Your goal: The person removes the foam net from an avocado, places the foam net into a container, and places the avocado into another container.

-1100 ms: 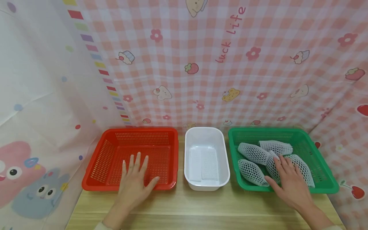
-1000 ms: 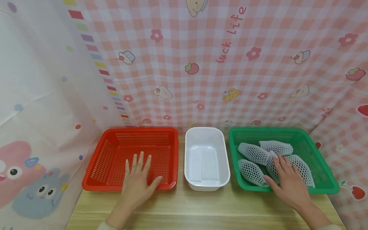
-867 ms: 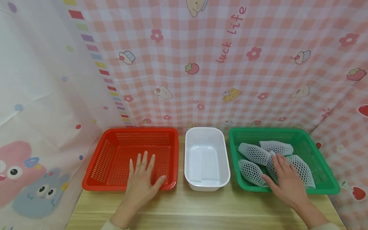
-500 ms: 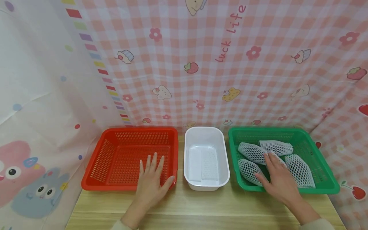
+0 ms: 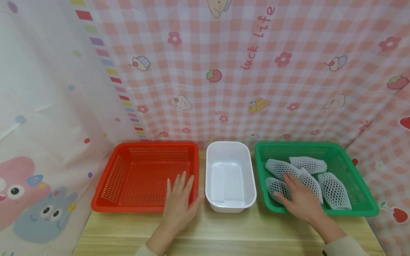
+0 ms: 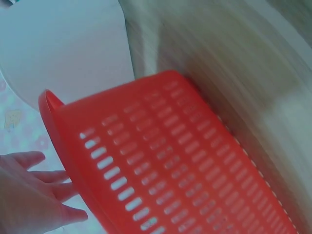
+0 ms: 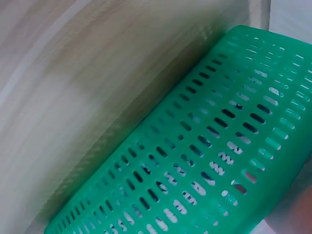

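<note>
My left hand (image 5: 178, 204) hovers over the front right corner of the red basket (image 5: 112, 177), fingers spread and holding nothing. In the left wrist view its fingers (image 6: 53, 183) show beside the basket's rim. My right hand (image 5: 299, 197) is over the front left of the green basket (image 5: 358, 181), fingers extended above a white foam net sleeve (image 5: 278, 188). Whether it touches that sleeve I cannot tell. Several more net sleeves lie in the green basket, among them one at the right (image 5: 334, 191) and one at the back (image 5: 307, 164). What the sleeves contain is unclear.
Between the two baskets stands a white plastic tub (image 5: 230, 149) with white pieces or a ribbed patch on its floor. All three containers sit on a wooden table (image 5: 237, 234). A pink checked cloth (image 5: 237, 89) hangs close behind them.
Both hands have drifted, the left one rightward across the red basket and the right one leftward across the green basket, uncovering the middle and right net sleeves. The containers have stayed put.
</note>
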Tool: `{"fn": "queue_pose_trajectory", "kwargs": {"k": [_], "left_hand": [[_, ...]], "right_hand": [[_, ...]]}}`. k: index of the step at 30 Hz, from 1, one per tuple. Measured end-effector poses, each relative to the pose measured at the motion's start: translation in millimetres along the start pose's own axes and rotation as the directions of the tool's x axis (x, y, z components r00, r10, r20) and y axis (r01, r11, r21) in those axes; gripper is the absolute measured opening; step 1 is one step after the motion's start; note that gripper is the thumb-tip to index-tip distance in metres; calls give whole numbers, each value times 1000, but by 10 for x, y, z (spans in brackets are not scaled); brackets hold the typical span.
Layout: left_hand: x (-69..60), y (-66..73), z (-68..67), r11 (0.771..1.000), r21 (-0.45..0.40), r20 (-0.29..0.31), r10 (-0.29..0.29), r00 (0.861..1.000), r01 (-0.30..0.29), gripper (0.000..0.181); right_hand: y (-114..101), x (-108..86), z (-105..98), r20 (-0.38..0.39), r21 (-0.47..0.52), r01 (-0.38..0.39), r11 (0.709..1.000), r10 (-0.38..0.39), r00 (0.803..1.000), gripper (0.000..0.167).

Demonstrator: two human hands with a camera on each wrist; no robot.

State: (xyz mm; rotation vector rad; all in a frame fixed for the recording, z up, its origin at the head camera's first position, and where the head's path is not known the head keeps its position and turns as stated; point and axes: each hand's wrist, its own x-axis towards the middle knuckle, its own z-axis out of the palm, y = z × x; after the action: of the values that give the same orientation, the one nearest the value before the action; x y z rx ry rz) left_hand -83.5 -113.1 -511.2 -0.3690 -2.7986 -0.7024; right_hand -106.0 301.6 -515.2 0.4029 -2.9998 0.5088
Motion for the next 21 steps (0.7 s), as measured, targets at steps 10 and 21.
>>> {"fn": "queue_pose_trajectory", "kwargs": {"k": [10,21], "left_hand": [[5,123,112,998,-63,-33,28,999,-30,61],[-5,216,226,987,-140,-127,58,990,-76,41]], "right_hand": [[-60,59,19,74,-8,-52,999,52,996,76],[-24,188,33,171,20,-128,992,123,978,72]]}}
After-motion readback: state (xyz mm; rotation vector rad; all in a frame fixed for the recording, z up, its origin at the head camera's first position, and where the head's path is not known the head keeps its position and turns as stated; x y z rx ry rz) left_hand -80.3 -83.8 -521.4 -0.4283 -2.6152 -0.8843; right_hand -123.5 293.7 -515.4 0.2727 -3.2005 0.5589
